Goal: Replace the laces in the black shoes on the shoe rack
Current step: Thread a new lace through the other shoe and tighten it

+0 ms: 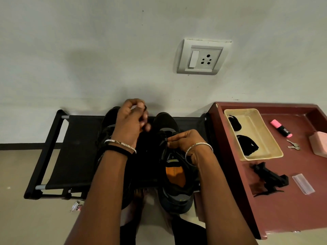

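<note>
Two black shoes stand side by side on the black shoe rack [77,138]. The right shoe [174,175] shows an orange insole; the left shoe [110,121] is mostly hidden behind my left arm. My left hand [132,119] is raised above the shoes, its fingers curled and pinching a black lace near the fingertips. My right hand [185,142] rests on the right shoe's upper, pinching black lace or the eyelet edge at the tongue. Black laces [247,145] lie coiled in the beige tray [274,152].
A maroon table [283,209] stands to the right of the rack, carrying the tray, a pink highlighter [281,128], keys [293,145], a black clip-like holder [270,179], a clear plastic sleeve [303,185] and a pink object [319,144]. A wall socket [202,57] is above.
</note>
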